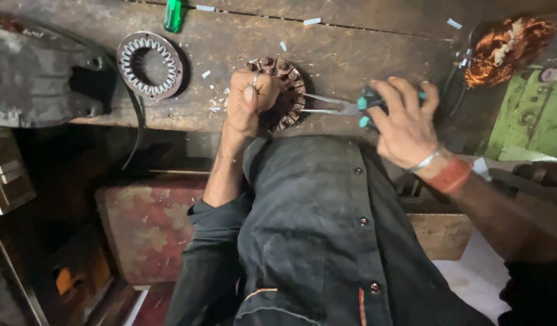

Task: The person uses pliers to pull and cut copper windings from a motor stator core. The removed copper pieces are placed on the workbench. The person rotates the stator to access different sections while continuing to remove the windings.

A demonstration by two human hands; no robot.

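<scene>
The left hand (247,102) is closed in a fist on the near edge of a rusty, ring-shaped slotted stator core (283,90), pinning it flat against the counter (351,54); a ring shows on one finger. The right hand (405,124) is wrapped firmly around the teal-and-black handles of a pair of long-nose pliers (345,107), whose two slim metal jaws stand slightly apart and point left, their tips meeting the right side of the stator core. A metal bangle and a reddish band sit on the right wrist.

The stator core lies near the front edge of the worn, dark wooden counter, directly ahead of the person's chest, between the two hands. Small white paper slips (217,99) are scattered on the wood just left of the left hand, and more lie farther back.

To the left, well apart from the hands, rests a second stator ring (150,64), its slots lined with white insulation. Behind it, at the far edge, stands a green tool handle (173,15). A heavy dark metal casting (40,75) occupies the far left end of the counter. At the upper right lies a tangled bundle of copper wire (508,45), and beside it a green-painted metal part (532,118).

The person wears a dark buttoned shirt (315,229). Below the counter, to the left, a faded red patterned surface (146,223) is visible.
</scene>
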